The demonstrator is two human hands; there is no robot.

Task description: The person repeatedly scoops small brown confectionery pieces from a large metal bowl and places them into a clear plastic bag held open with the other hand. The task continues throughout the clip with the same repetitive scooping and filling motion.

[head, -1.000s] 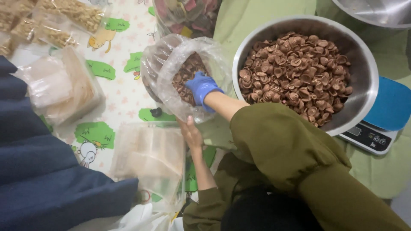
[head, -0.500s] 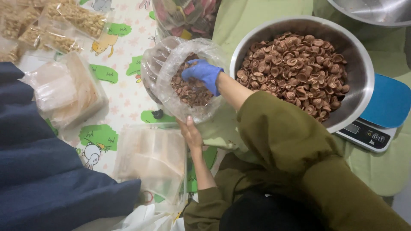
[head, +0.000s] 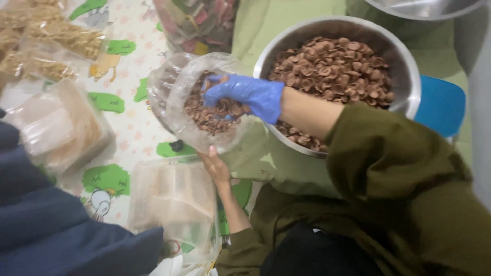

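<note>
My right hand [head: 245, 94], in a blue glove, reaches into the mouth of a clear plastic bag [head: 176, 102], its fingers spread over the brown round snacks [head: 209, 115] inside. My bare left hand [head: 216, 166] grips the bag from underneath and holds it tilted next to a large steel bowl [head: 406, 87]. The bowl is heaped with the same brown snacks [head: 337, 66]. My olive sleeves cover the lower right.
Filled clear packs [head: 56, 128] and bags of pale strips [head: 61, 38] lie at the left on a patterned mat [head: 128, 128]. A stack of flat plastic bags [head: 174, 204] sits below the bag. Dark blue cloth [head: 46, 230] fills the lower left. A blue scale [head: 442, 107] and second steel bowl [head: 424, 7] are at right.
My right hand has gone from the bag's rim deeper into the bag, and more snacks lie in it. My left hand stays under the bag.
</note>
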